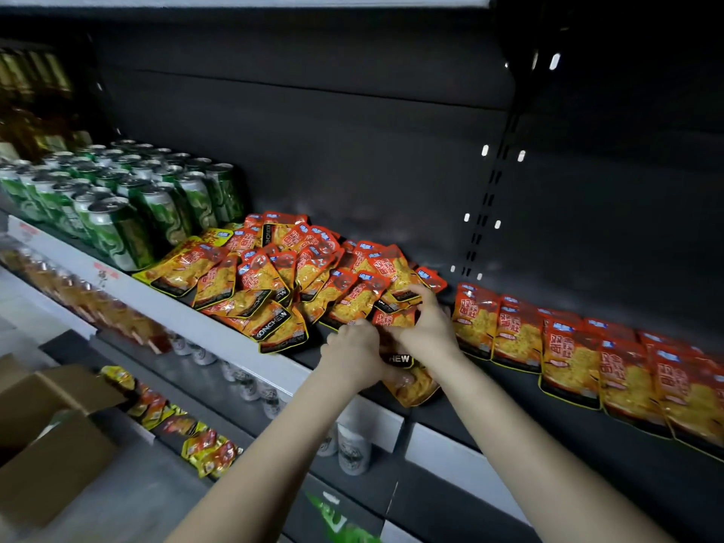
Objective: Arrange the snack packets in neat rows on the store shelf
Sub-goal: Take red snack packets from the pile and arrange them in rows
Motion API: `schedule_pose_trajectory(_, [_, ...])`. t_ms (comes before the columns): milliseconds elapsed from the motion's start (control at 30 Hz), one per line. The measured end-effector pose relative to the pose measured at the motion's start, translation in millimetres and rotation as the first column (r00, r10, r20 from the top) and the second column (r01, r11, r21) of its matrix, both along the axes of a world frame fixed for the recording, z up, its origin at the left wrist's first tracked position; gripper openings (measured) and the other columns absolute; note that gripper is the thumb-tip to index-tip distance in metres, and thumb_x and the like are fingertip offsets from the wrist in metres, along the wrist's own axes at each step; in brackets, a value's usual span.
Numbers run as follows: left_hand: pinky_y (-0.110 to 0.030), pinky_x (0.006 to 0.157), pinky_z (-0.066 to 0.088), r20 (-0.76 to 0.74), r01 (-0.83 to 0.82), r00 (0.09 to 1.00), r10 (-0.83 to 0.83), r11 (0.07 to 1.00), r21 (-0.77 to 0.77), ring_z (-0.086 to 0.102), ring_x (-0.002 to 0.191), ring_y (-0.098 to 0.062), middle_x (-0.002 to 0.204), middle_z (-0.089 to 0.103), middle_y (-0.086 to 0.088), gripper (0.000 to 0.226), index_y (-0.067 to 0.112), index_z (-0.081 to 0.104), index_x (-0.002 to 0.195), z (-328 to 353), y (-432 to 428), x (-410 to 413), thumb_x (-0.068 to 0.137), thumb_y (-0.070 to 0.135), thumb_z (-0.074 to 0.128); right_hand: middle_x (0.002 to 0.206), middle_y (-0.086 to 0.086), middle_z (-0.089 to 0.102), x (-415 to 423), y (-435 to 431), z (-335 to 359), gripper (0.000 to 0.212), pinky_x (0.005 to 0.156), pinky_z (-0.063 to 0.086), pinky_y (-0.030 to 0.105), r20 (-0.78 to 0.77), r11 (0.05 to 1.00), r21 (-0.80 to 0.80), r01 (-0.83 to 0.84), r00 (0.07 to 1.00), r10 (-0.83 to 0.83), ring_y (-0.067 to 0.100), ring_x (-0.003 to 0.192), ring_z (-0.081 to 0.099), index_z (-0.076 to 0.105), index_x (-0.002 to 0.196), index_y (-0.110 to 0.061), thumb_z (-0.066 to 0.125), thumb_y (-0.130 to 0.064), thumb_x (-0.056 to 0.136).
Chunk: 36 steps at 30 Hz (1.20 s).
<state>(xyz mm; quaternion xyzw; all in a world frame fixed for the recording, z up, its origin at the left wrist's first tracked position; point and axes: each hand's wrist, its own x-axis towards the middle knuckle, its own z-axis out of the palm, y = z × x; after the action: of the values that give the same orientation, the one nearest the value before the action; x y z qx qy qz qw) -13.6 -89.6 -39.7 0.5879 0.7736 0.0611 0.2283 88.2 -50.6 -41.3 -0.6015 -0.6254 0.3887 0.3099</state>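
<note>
A loose heap of orange-and-red snack packets (282, 276) lies on the dark store shelf (529, 421), spilling toward its front edge. To the right, more of the same packets stand in overlapping rows (580, 358). Both my hands meet at the heap's right end. My left hand (352, 352) grips a small stack of packets (415, 382) from the left, its lower end hanging over the shelf front. My right hand (425, 327) curls its fingers over the top of that same stack, touching the heap's edge.
Green drink cans (129, 205) stand packed at the shelf's left end, right against the heap. Lower shelves hold more packets (207, 450) and white cans (352, 448). An open cardboard box (51, 436) sits at lower left. A bare stretch of shelf lies between my hands and the rows.
</note>
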Motion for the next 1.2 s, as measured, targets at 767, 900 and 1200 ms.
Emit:
schedule_pose_trajectory(767, [-0.020,0.052,0.056,0.691,-0.002,0.676,-0.255,0.938,0.347,0.061,0.071,-0.007,0.093,0.061,0.000,0.043,0.012,0.051,0.111,45.7,18.2,44.5,0.076,0.008,0.075,0.102,0.009,0.070,130.0,-30.0,32.2,0.041,0.088,0.053,0.047,-0.576,0.971,-0.070,0.230,0.785,-0.227,0.028,0.097,0.067,0.059,0.112,-0.019,0.060,0.008,0.082])
schedule_pose_trajectory(900, [-0.033,0.060,0.060,0.651,0.203,0.637,-0.414,0.904,0.377,0.065,0.078,-0.013,0.094,0.064,0.000,0.040,0.020,0.053,0.106,53.1,30.6,106.9,0.075,0.012,0.076,0.101,0.008,0.070,192.6,-55.5,40.1,0.032,0.086,0.054,0.044,-0.566,0.924,-0.003,0.383,0.761,-0.317,0.026,0.096,0.067,0.062,0.102,-0.021,0.058,0.006,0.085])
schedule_pose_trajectory(1200, [-0.038,0.070,0.058,0.559,0.572,0.465,-0.687,0.715,0.403,0.062,0.089,-0.019,0.104,0.058,-0.001,0.044,0.027,0.052,0.117,40.3,21.9,280.0,0.084,-0.001,0.063,0.091,0.007,0.065,346.3,-126.5,38.0,0.028,0.078,0.047,0.035,-0.533,0.636,0.030,0.771,0.550,-0.643,0.021,0.085,0.059,0.065,0.104,-0.008,0.055,0.009,0.084])
